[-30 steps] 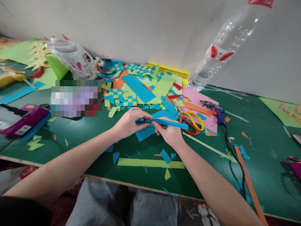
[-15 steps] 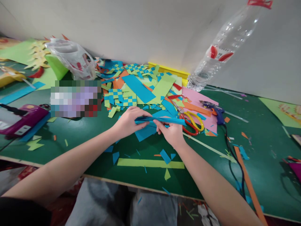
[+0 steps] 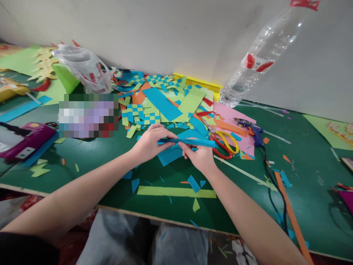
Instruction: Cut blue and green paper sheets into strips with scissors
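Note:
Between my two hands is a narrow folded strip of blue paper, held level above the table. My left hand pinches its left part between thumb and fingers. My right hand grips it near the middle, thumb on the near side, with the strip's right end sticking out past the fingers. Beneath the hands lies a wider piece of blue paper, partly covered by them. A light green paper strip lies flat nearer the table's front edge. Scissors with red and yellow handles rest just right of my right hand.
Woven green-and-blue paper pieces and scraps pile up behind my hands. A tall plastic bottle stands at the back right, near a blue glue gun with a black cord. A plastic bag and a purple power strip are at left.
The folded blue strip has shifted and turned slightly in my fingers, its right end drawing a little to the left. Both hands keep their hold in nearly the same place.

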Demonstrator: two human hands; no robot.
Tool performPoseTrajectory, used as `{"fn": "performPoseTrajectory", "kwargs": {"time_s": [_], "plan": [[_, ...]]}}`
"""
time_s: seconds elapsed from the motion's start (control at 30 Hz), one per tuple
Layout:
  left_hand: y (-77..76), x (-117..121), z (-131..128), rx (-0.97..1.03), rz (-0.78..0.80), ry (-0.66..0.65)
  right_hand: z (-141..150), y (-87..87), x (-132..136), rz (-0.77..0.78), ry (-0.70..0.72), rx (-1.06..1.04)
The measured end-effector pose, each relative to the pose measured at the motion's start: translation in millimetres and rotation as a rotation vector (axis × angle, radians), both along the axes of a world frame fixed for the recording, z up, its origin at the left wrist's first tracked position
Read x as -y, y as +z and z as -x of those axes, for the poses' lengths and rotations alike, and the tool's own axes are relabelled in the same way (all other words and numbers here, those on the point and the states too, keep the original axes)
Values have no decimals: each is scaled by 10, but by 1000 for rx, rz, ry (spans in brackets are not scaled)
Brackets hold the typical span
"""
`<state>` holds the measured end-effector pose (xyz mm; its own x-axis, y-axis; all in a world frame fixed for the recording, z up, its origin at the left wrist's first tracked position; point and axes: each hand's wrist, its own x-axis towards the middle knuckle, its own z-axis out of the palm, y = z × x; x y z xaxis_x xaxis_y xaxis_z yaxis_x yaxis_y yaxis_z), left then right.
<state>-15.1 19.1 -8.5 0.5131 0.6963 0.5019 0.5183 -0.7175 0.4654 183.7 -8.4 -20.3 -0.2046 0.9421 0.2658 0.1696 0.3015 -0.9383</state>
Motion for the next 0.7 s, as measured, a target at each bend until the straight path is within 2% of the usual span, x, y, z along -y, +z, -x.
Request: {"fn": "performPoseTrajectory", "kwargs": {"time_s": [0.3,0.47,0.7], "plan": [[-6,-6,15,-18,-24,38,-17,65,12,-25,-69,53],[14,6,11,-36,-9,72,-8,106,32,-34,-76,-4],[-30,-2,15,-106,9,73,-12,-16,0,-23,-79,-93]]}}
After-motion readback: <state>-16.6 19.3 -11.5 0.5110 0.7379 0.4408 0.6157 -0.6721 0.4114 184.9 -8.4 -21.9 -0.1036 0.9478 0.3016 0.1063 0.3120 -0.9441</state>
